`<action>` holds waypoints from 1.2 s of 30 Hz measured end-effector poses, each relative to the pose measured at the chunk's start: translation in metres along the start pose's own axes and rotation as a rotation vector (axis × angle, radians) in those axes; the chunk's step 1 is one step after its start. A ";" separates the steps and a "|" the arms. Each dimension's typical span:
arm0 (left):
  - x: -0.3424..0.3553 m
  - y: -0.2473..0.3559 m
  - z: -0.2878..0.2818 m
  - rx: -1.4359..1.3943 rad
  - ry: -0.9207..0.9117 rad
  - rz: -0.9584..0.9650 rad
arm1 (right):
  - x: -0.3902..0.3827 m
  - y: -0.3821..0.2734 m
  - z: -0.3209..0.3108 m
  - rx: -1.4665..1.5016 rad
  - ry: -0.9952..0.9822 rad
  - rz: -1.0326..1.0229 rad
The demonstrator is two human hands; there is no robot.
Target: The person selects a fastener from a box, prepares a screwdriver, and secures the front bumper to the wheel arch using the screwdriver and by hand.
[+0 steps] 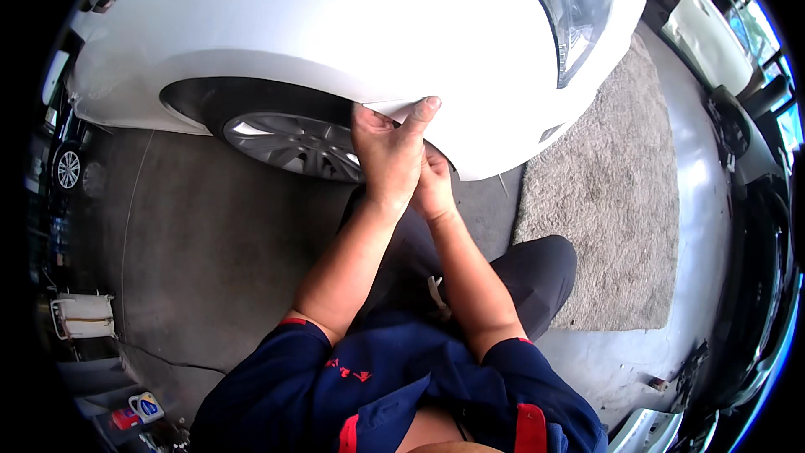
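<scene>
A white car's front end fills the upper part of the head view, with its fender (277, 17) meeting the front bumper (495, 117) at a thin seam above the wheel arch. My left hand (390, 155) grips the arch edge at that seam, thumb up on the white panel and fingers curled at the inner side. Just below and to its right, my right hand (434, 189) is closed at the bumper's arch edge. The left hand partly covers its fingers, and whatever they hold is hidden. Behind both hands sits the front wheel (293, 144) with grey spokes.
A headlight (583, 17) is set in the car's front corner. A shaggy grey mat (604, 201) lies on the floor to the right. Car panels (708, 38) stand along the far right. At lower left are a white bottle (147, 407) and a cable (172, 361).
</scene>
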State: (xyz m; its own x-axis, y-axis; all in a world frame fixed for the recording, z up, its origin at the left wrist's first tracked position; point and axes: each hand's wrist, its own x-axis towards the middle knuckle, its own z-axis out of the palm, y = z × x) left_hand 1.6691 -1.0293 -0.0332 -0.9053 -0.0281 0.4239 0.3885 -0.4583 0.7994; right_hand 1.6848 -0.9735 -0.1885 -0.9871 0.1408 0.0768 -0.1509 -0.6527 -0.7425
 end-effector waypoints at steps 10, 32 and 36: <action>-0.002 -0.001 0.002 -0.027 -0.016 -0.011 | 0.013 -0.019 0.014 -0.012 0.009 0.016; -0.003 0.008 0.005 -0.001 -0.011 -0.129 | -0.005 0.000 0.049 -0.100 0.335 -0.249; -0.001 0.001 0.007 -0.019 -0.011 -0.013 | 0.004 -0.003 0.018 -0.180 0.115 -0.147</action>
State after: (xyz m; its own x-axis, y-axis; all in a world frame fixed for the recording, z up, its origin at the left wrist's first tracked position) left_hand 1.6711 -1.0234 -0.0300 -0.9083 -0.0122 0.4182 0.3733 -0.4753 0.7967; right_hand 1.6804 -0.9841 -0.1741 -0.9410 0.3149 0.1238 -0.2698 -0.4777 -0.8361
